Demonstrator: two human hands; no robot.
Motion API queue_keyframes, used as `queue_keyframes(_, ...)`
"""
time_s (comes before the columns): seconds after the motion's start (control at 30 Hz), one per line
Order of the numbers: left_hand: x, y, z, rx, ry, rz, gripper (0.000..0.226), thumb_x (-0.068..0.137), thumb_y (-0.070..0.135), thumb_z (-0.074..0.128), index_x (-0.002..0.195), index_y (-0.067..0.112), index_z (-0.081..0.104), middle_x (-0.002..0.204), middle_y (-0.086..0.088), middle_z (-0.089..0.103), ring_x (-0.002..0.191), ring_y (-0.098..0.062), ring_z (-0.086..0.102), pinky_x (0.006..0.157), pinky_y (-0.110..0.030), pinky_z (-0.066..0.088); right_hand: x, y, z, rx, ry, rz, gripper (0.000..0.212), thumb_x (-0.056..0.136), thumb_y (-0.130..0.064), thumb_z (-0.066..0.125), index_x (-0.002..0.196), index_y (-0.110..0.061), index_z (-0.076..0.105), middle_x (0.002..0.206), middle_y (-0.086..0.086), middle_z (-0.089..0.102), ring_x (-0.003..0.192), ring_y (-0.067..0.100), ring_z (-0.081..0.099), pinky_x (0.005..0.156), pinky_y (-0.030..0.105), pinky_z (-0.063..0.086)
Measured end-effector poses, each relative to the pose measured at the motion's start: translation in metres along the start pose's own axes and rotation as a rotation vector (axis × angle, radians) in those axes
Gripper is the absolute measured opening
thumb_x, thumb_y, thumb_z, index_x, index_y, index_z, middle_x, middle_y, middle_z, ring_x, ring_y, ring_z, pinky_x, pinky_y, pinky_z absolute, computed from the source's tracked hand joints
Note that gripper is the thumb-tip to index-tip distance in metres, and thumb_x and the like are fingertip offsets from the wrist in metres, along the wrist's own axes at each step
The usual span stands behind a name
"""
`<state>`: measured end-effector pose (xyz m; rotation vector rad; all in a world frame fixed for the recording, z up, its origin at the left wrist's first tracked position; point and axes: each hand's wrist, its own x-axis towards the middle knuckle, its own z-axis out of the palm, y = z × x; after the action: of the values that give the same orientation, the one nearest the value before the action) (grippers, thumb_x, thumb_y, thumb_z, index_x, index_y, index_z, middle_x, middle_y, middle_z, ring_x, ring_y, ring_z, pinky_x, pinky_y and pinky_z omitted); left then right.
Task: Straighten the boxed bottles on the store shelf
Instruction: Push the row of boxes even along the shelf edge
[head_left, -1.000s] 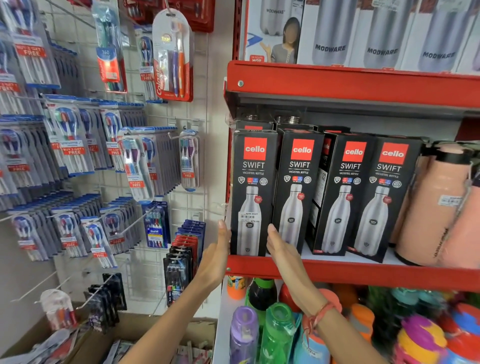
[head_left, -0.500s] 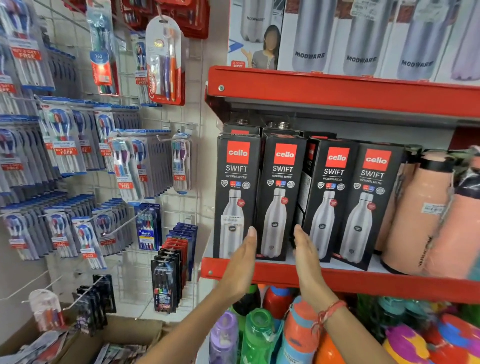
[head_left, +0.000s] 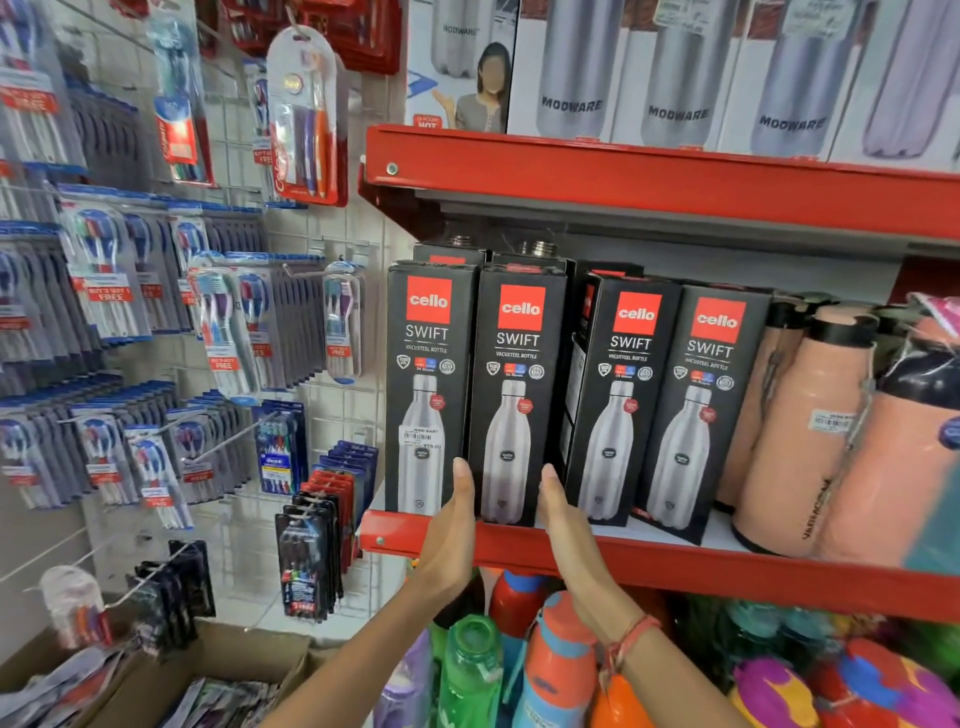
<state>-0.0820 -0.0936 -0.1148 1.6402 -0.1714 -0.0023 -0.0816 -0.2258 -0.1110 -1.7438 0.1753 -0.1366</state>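
Here the left hand (head_left: 451, 525) and right hand (head_left: 563, 519) sit flat, fingers straight, pressed to either side of the second boxed bottle (head_left: 514, 395). It stands upright between them on the red shelf (head_left: 727, 571), other boxes just beside each hand.

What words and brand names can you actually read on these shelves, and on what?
"cello", "SWIFT": each of four black boxes on the red shelf.
"MODWARE": white boxes on the shelf above.
"FREE": toothbrush packs hanging at left.
Barcode sticker on the leftmost box, small print elsewhere: too blurred to read.
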Motion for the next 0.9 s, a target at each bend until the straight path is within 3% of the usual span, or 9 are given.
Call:
queue_keyframes(0.17, -0.003, -0.012, -0.008, -0.044, 0.004, -0.008, 0.136, 0.044, 0.103, 0.010, 0.150, 0.019, 0.023, 0.159, 0.000, 0.023, 0.146, -0.012, 0.022, 0.123, -0.040, 0.010, 0.001, 0.010, -0.002, 0.059, 0.050, 0.019, 0.093, 0.060, -0.091, 0.037, 0.089, -0.008, 0.066, 0.107, 0.012, 0.067, 0.108, 0.030, 0.059, 0.108, 0.039, 0.036)
queue_keyframes(0.3, -0.012, -0.001, -0.009, -0.036, -0.002, -0.025, 0.134, 0.044, 0.103, 0.009, 0.148, 0.021, 0.029, 0.157, 0.000, 0.029, 0.146, -0.016, 0.024, 0.123, -0.043, 0.012, 0.004, 0.015, -0.005, 0.091, 0.034, 0.013, 0.116, 0.060, -0.093, 0.039, 0.118, 0.007, 0.049, 0.131, 0.011, 0.059, 0.125, 0.032, 0.053, 0.112, 0.044, 0.033)
queue_keyframes(0.37, -0.016, 0.008, -0.009, 0.123, 0.019, -0.002, 0.112, 0.056, 0.099, 0.009, 0.126, 0.026, 0.057, 0.132, -0.004, 0.059, 0.126, -0.021, 0.051, 0.111, -0.040, 0.030, 0.013, 0.024, -0.007, 0.090, 0.031, 0.024, 0.116, 0.051, -0.097, 0.041, 0.111, 0.001, 0.054, 0.122, 0.011, 0.065, 0.119, 0.029, 0.058, 0.111, 0.043, 0.035)
queue_keyframes(0.4, -0.017, 0.013, -0.009, 0.240, -0.004, 0.002, 0.067, 0.068, 0.092, 0.010, 0.095, 0.043, 0.046, 0.102, -0.009, 0.069, 0.103, -0.025, 0.062, 0.095, -0.038, 0.037, 0.017, 0.026, -0.010, 0.080, 0.005, 0.017, 0.110, 0.051, -0.097, 0.041, 0.109, -0.005, 0.060, 0.118, 0.010, 0.065, 0.116, 0.025, 0.058, 0.111, 0.041, 0.035)
queue_keyframes(0.43, -0.016, 0.015, -0.006, 0.445, 0.080, 0.150, 0.095, 0.079, 0.083, 0.012, 0.098, -0.004, 0.043, 0.080, -0.015, 0.068, 0.087, -0.031, 0.064, 0.082, -0.038, 0.041, 0.020, 0.029, -0.012, 0.080, 0.000, 0.003, 0.100, 0.054, -0.095, 0.041, 0.112, -0.017, 0.064, 0.121, 0.008, 0.064, 0.117, 0.020, 0.055, 0.111, 0.039, 0.034)
queue_keyframes(0.53, -0.022, 0.027, 0.008, 0.775, 0.245, 0.481, 0.085, 0.081, 0.079, 0.003, 0.074, 0.015, 0.058, 0.058, -0.018, 0.058, 0.070, -0.036, 0.063, 0.067, -0.041, 0.047, -0.001, 0.016, -0.026, 0.091, 0.142, -0.096, 0.064, 0.083, -0.069, 0.043, 0.120, -0.020, 0.065, 0.128, 0.003, 0.062, 0.121, 0.018, 0.056, 0.110, 0.040, 0.038)
queue_keyframes(0.6, -0.019, 0.027, 0.026, 0.512, 0.124, 0.451, 0.091, 0.076, 0.085, 0.001, 0.072, 0.015, 0.059, 0.070, -0.015, 0.065, 0.076, -0.029, 0.064, 0.079, -0.043, 0.051, -0.004, 0.018, -0.045, 0.116, 0.306, -0.160, 0.045, 0.094, -0.047, 0.043, 0.111, -0.013, 0.067, 0.120, 0.013, 0.066, 0.118, 0.028, 0.058, 0.104, 0.044, 0.042)
queue_keyframes(0.73, -0.002, 0.021, 0.069, 0.044, -0.144, 0.096, 0.123, 0.055, 0.099, 0.009, 0.144, 0.020, 0.039, 0.150, -0.003, 0.043, 0.136, -0.013, 0.040, 0.119, -0.037, 0.023, 0.004, 0.018, -0.078, 0.068, 0.352, -0.130, 0.046, 0.100, -0.036, 0.037, 0.138, -0.012, 0.048, 0.146, 0.008, 0.048, 0.135, 0.024, 0.043, 0.114, 0.038, 0.030)
queue_keyframes(0.9, 0.016, 0.019, 0.098, -0.062, -0.135, -0.078, 0.132, 0.045, 0.102, 0.010, 0.151, 0.024, 0.013, 0.158, -0.002, 0.026, 0.145, -0.018, 0.025, 0.121, -0.039, 0.014, 0.020, 0.010, -0.092, 0.060, 0.248, -0.071, 0.051, 0.101, -0.039, 0.035, 0.145, -0.014, 0.037, 0.155, 0.005, 0.036, 0.143, 0.023, 0.032, 0.116, 0.037, 0.023)
